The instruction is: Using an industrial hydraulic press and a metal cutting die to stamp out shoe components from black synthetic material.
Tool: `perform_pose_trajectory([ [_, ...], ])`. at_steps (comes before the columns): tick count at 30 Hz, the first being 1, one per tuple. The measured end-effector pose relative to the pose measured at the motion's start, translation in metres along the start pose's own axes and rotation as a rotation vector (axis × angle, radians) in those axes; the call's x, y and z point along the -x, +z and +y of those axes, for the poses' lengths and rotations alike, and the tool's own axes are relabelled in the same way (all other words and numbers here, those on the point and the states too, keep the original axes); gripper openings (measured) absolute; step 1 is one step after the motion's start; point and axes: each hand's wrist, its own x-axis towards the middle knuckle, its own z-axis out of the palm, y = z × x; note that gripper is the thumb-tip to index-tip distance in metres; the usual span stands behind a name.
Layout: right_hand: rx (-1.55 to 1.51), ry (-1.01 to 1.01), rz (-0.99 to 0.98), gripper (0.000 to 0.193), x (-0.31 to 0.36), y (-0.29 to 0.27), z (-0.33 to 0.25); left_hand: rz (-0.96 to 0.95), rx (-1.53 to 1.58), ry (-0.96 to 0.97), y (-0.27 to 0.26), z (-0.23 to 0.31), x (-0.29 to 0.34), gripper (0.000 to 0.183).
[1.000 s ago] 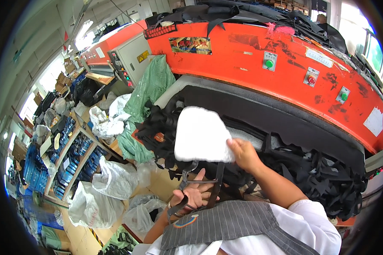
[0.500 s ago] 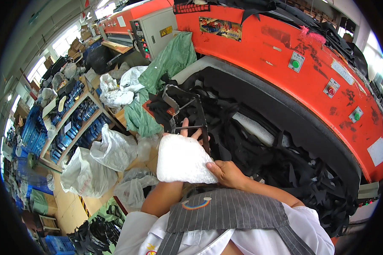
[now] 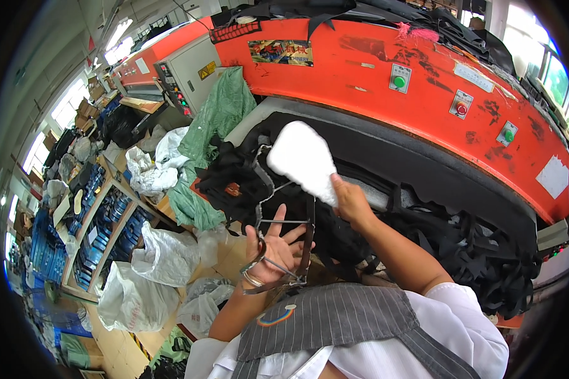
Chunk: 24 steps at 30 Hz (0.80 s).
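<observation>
My right hand (image 3: 354,199) pinches the narrow end of a flat, rounded white fluffy pad (image 3: 302,156) between thumb and fingers. The pad stands out beyond the hand, above the far part of a metal cutting die (image 3: 258,161). This die is a thin, dark, curved outline with crossbars, and it rests over my left hand (image 3: 275,252). That palm faces up beneath the crossbars, fingers spread and thumb beside the left edge strip. Under and behind both hands lie heaps of black fabric scraps (image 3: 436,265).
A large red machine (image 3: 360,82) with green and red buttons spans the far side, with a dark bed below it. White plastic sacks (image 3: 142,294), a green sack (image 3: 218,120) and a wooden shelf (image 3: 110,208) of blue pieces stand at the left.
My right hand has lifted the white pad off the die and carried it up and away from me. My left palm and the die's crossbars are now uncovered. The view has shifted slightly.
</observation>
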Motion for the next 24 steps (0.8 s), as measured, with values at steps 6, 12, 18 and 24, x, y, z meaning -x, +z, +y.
perform_pose_trajectory([
  [6, 0.524, -0.331, -0.345, 0.060, 0.056, 0.044, -0.010, -0.001, -0.215, 0.430, -0.053, 0.018, -0.016, 0.065],
  [12, 0.695, -0.407, -0.327, 0.055, 0.076, 0.015, 0.021, 0.354, -0.023, 0.172, 0.011, 0.026, -0.030, 0.083],
  [18, 0.484, -0.145, -0.125, 0.057, 0.040, -0.090, -0.011, 0.195, -0.062, 0.132, -0.019, 0.051, 0.013, 0.080],
  [24, -0.197, -0.414, 0.776, 0.042, -0.004, -0.264, -0.128, 0.197, -0.291, 0.028, -0.041, 0.060, 0.050, 0.092],
])
